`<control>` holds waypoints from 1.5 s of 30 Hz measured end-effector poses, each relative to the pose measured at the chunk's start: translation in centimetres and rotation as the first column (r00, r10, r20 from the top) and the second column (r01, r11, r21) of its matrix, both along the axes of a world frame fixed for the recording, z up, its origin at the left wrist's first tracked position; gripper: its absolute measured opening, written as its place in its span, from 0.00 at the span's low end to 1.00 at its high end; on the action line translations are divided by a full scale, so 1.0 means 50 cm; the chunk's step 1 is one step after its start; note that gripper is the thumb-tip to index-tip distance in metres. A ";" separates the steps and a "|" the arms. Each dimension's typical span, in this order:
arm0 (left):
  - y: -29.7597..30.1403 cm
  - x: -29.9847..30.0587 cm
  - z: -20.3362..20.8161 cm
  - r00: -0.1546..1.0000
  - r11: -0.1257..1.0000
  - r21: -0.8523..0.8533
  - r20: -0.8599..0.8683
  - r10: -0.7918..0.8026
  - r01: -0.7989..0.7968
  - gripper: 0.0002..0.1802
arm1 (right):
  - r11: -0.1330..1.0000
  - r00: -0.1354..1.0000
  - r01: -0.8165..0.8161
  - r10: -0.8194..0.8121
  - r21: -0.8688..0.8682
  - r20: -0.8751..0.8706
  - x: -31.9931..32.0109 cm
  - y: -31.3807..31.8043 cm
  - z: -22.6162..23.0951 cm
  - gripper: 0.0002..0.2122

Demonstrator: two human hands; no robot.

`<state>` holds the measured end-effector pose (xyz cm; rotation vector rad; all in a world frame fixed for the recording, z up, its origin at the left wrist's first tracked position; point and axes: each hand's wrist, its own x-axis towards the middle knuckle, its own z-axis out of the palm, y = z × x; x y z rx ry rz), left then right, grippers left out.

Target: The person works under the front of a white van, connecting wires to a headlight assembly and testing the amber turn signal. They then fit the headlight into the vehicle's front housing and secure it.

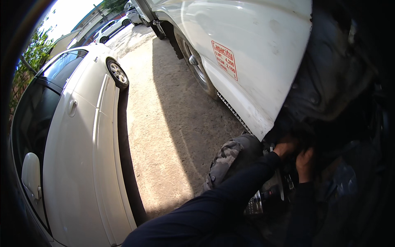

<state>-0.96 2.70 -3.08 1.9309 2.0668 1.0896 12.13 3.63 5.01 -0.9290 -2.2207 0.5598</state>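
My left hand [286, 147] reaches into deep shadow beside the lower corner of a white truck panel [251, 94]. Close to its right, my right hand [305, 164] points up into the same dark space. The fingers of both hands are lost in the dark, so what they touch or hold cannot be made out. Above them hangs a dark, dirty part [325, 82] of the vehicle, its kind unclear. Long dark blue sleeves [218, 201] cover both arms. A knee in camouflage cloth [230, 158] is left of my left hand.
A cream car [82, 123] stands along the left on sunlit concrete [148, 152]. The truck's wheel [195, 64] is farther back. Below my hands is a clear, ribbed object [255, 204]. More parked cars [111, 29] stand in the distance.
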 end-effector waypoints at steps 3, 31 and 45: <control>-0.011 -0.007 0.008 0.941 0.999 -0.017 -0.335 0.042 -0.051 0.14 | 0.977 0.996 -0.029 0.045 0.212 -0.073 -0.006 0.000 -0.002 0.11; -0.042 -0.041 0.081 0.999 0.999 0.034 -0.018 0.029 -0.028 0.12 | 0.813 0.870 -0.484 0.409 -0.323 -0.273 0.049 -0.008 0.066 0.14; -0.035 -0.027 0.066 0.981 0.975 0.217 0.193 0.000 -0.043 0.11 | 0.938 0.942 -0.333 0.327 0.095 0.076 0.084 0.015 0.003 0.11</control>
